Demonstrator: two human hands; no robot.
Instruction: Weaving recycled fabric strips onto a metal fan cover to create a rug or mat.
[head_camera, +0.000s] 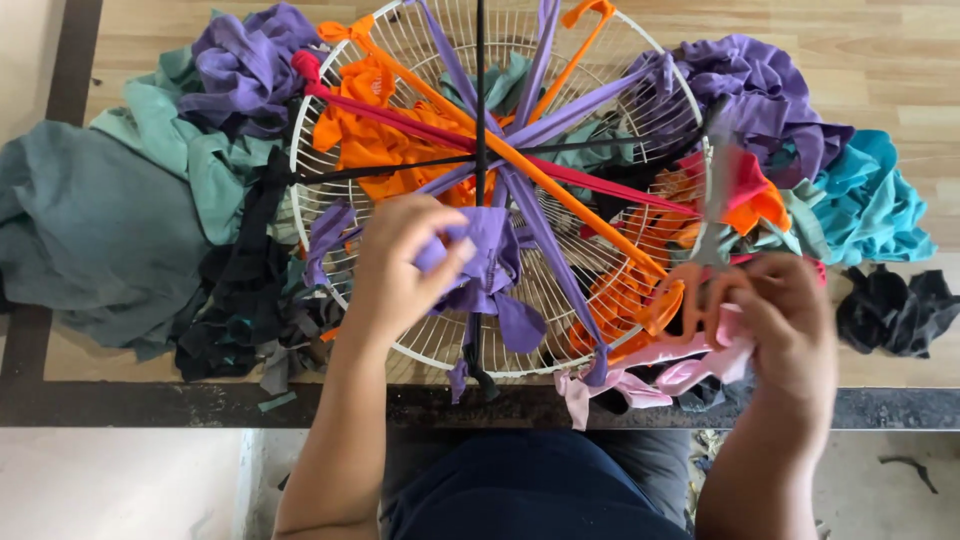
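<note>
A round white wire fan guard (330, 215) lies flat on the floor, with purple, orange, red and black cloth strips stretched across it like spokes. My left hand (400, 265) pinches a purple cloth strip (490, 270) near the guard's middle. My right hand (790, 320) grips orange-handled scissors (705, 255) at the guard's right rim, blades pointing away from me, with pink cloth strips (650, 380) under the hand.
Heaps of cloth ring the guard: grey-green fabric (90, 220) and black scraps (235, 300) at left, purple cloth (245, 65) at top left, purple and teal cloth (860, 195) at right, a black bundle (900, 310) at far right. A dark floor strip (150, 405) runs in front.
</note>
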